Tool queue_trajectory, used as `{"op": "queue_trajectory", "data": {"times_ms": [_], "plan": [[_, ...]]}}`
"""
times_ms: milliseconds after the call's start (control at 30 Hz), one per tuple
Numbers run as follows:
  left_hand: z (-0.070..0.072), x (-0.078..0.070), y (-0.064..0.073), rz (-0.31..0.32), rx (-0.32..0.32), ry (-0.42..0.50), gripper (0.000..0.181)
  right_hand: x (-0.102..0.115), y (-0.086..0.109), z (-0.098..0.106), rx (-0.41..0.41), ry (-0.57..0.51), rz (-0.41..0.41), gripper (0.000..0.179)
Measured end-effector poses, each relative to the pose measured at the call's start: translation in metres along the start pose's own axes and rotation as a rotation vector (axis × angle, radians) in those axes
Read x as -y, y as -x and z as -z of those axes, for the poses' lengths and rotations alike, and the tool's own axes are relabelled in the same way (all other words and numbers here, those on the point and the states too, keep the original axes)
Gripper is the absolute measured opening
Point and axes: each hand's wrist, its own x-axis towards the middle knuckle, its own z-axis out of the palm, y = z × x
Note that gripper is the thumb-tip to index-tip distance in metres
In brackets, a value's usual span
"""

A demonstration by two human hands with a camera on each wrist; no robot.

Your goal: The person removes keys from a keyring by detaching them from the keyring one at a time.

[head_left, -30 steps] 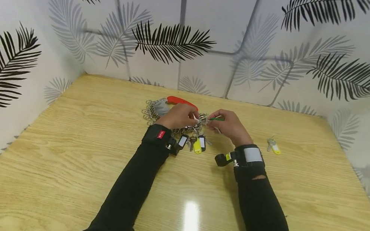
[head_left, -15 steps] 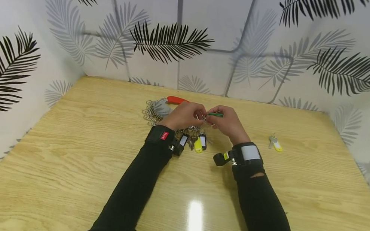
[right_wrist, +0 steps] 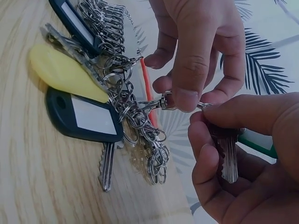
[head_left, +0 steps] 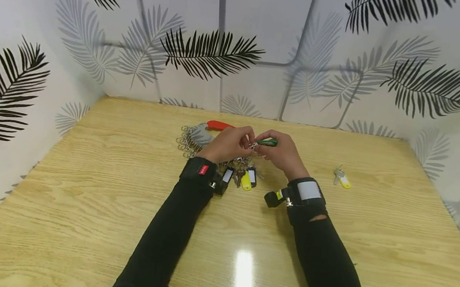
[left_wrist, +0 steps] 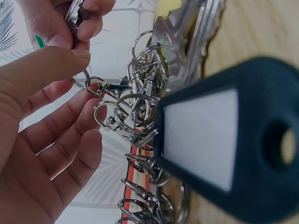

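In the head view, my left hand [head_left: 230, 142] and right hand [head_left: 283, 153] meet over a cluster of metal clasps and rings. My left thumb and fingers pinch a swivel clasp [right_wrist: 166, 101], linked to a ring beside the right fingertips. Between right thumb and fingers I hold a silver key [right_wrist: 230, 158] by its head, with a green key tag [right_wrist: 258, 142] in the palm. More clasps [left_wrist: 140, 93] hang in a row beside the left fingers. Below the hands lie a yellow tag [right_wrist: 70, 74], black tags [right_wrist: 84, 116] with white labels, and keys [right_wrist: 107, 165].
A grey holder [head_left: 201, 135] fringed with rings and a red strip-like piece [head_left: 219, 125] lie behind the left hand. A separate key [head_left: 338, 173] with a yellow-and-white tag [head_left: 345, 182] sits on the wooden table [head_left: 124, 188] to the right. A leaf-patterned wall backs the table.
Both hands have come closer together, the left shifting right and both slightly up from the cluster. The green tag has turned in the right hand, showing some of its white face.
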Motion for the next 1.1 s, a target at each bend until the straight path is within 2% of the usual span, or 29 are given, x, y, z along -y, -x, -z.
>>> {"op": "queue_trajectory", "data": {"times_ms": [467, 900, 1100], "plan": [[-0.0003, 0.0013, 0.0003, -0.032, -0.015, -0.010, 0.018, -0.0012, -0.0002, -0.0015, -0.025, 0.016, -0.008, 0.019], [-0.0025, 0.0009, 0.0014, 0.014, -0.052, -0.004, 0.022, -0.0040, -0.0023, -0.0029, -0.048, 0.056, -0.017, 0.020], [-0.0021, 0.0012, 0.0011, 0.017, -0.053, 0.000, 0.022, -0.0046, -0.0027, -0.0034, -0.051, 0.058, -0.006, 0.019]]}}
